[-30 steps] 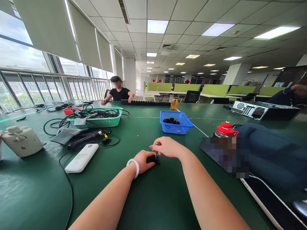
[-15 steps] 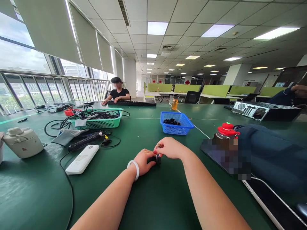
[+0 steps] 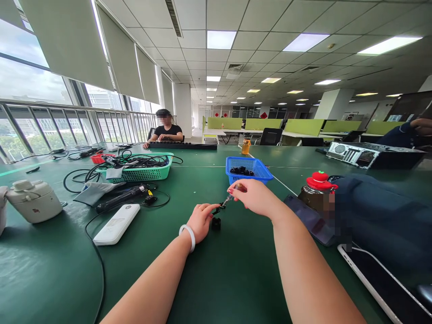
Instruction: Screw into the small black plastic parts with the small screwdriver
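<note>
My right hand (image 3: 249,194) is closed round a small screwdriver (image 3: 231,196) with a brownish end. Its shaft slants down and left to a small black part (image 3: 222,206) on the green table. My left hand (image 3: 200,221), with a white band at the wrist, has its fingertips closed on that part from the left. How much of the part the fingers cover I cannot tell. Just below the fingertips a separate black block (image 3: 216,224) rests on the table.
A blue basket (image 3: 249,180) of small black pieces stands beyond my hands. Left are a white power bank (image 3: 116,224), loose cables and a green basket (image 3: 148,173). A red-lidded jar (image 3: 319,186) and a tablet (image 3: 381,281) lie right. A person sits across the table.
My right hand has moved up and right, tilting the screwdriver, which now shows more. The black block now sits apart, uncovered, below my left fingertips.
</note>
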{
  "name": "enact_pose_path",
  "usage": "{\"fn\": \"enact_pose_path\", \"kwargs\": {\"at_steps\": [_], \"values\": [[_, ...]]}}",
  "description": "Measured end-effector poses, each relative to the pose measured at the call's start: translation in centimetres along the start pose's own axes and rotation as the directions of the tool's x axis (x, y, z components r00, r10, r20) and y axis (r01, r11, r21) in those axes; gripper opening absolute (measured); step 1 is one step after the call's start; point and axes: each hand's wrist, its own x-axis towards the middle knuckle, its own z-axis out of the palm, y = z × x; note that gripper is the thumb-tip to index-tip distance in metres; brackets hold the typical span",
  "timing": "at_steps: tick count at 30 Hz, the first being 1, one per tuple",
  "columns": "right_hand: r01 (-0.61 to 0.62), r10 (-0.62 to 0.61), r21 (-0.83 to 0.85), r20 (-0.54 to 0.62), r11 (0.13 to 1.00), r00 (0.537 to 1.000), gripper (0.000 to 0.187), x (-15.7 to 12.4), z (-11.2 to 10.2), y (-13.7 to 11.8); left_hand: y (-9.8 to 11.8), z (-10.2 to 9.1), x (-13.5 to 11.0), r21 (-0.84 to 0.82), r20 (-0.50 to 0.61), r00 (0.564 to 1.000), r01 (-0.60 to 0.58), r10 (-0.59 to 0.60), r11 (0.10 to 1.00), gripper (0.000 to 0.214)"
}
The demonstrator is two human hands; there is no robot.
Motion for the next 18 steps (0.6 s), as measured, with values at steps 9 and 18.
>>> {"fn": "enact_pose_path", "kwargs": {"at_steps": [9, 18], "values": [[-0.202, 0.212, -0.261, 0.009, 0.944, 0.977, 0.014, 1.5, 2.1, 1.2, 0.4, 0.1, -0.4, 0.361, 0.015, 0.913, 0.375, -0.408, 0.854, 0.04], [-0.223, 0.232, -0.258, 0.004, 0.94, 0.973, 0.03, 2.9, 3.7, 4.0, 1.3, -0.2, -0.5, 0.396, -0.04, 0.893, 0.426, -0.448, 0.814, 0.042]]}}
